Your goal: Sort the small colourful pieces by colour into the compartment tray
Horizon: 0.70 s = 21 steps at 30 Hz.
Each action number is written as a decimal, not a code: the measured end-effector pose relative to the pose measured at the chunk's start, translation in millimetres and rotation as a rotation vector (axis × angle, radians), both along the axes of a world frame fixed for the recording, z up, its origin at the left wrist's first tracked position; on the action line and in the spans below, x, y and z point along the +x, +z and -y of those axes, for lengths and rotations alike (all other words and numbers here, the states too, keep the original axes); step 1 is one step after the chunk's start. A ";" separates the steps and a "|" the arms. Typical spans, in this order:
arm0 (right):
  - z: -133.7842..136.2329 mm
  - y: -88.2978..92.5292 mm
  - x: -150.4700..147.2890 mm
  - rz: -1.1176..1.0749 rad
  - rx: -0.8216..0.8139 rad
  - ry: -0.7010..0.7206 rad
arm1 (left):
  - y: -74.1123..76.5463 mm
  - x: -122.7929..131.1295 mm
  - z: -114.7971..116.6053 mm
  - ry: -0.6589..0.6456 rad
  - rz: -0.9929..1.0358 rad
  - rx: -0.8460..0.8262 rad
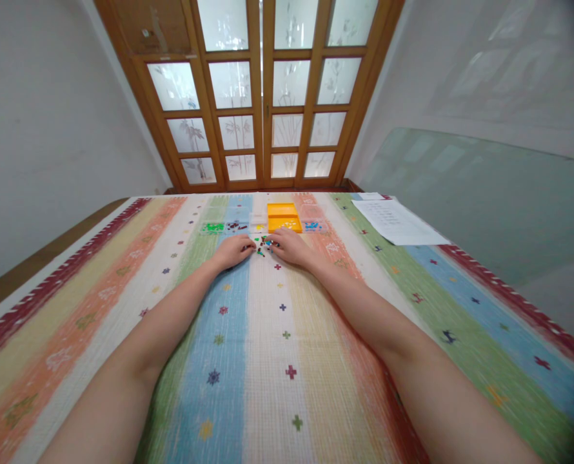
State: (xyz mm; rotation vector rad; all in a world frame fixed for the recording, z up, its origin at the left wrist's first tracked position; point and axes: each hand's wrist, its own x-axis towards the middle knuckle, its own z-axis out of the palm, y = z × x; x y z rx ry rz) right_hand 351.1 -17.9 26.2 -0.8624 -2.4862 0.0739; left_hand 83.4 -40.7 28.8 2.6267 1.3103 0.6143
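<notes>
A small pile of mixed tiny pieces [262,245], in green, brown, blue and other colours, lies on the tablecloth between my two hands. My left hand [235,251] rests at the pile's left side, fingers curled together with the tips at its edge. From the right, my right hand [289,247] reaches in with bent fingers, its tips touching the pieces. Whatever either hand pinches is too small to make out. Just behind are green pieces [213,227], brown pieces [237,226], yellow pieces [260,227] and blue pieces [313,226] in clear boxes. Among them stands an open orange box [283,210] holding whitish pieces.
A striped tablecloth [267,386] covers the table. Printed paper sheets [396,222] lie at the back right. Beyond the table's far edge stand wooden doors with glass panes [262,116]. A pale glass-like panel [461,187] leans along the right wall.
</notes>
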 end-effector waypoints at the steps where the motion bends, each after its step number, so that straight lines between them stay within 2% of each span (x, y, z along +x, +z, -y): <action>1: 1.2 -0.2 -2.0 0.022 0.004 0.013 | 0.3 2.0 1.1 -0.004 -0.012 0.003; 9: 11.7 -0.4 -14.3 0.159 0.051 0.053 | 0.9 2.2 3.5 0.069 -0.089 0.042; 13: 8.0 -4.2 -13.6 0.118 0.018 0.045 | 2.7 6.0 6.4 0.064 -0.112 0.058; 17: -1.1 -9.8 -7.3 0.024 -0.024 -0.050 | 4.1 11.1 9.2 0.020 -0.105 0.087; 21: -8.5 -14.0 0.9 -0.046 -0.057 -0.130 | 3.9 14.5 11.2 -0.086 -0.110 0.095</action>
